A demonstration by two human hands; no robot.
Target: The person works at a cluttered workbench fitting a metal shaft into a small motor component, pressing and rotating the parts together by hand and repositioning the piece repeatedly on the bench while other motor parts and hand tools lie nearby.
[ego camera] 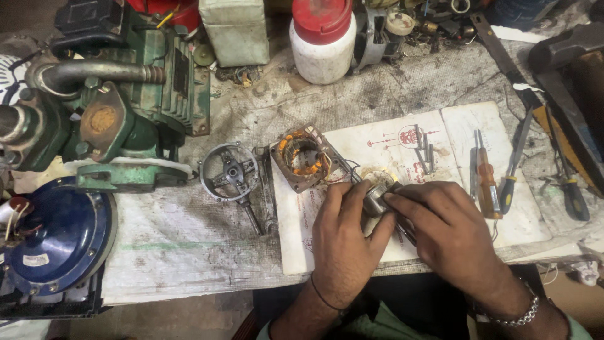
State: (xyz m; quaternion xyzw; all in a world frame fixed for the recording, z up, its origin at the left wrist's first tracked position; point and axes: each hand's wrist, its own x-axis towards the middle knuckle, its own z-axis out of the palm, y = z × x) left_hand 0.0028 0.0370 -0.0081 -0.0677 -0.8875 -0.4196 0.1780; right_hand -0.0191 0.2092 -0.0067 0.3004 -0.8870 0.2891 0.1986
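My left hand (343,242) and my right hand (443,230) meet over an open paper booklet (390,148) on the bench. Both grip a small grey metal motor part (376,199) between their fingertips; most of it is hidden by the fingers. Just beyond the hands lies a square stator (303,157) with copper windings, its thin wires trailing toward the part. A round metal end cover (231,172) with spokes lies left of the stator.
A green pump motor (119,101) fills the left side, with a blue round housing (53,236) below it. A white jar with a red lid (323,41) stands at the back. Screwdrivers (487,182) and metal pins (423,151) lie right of the hands.
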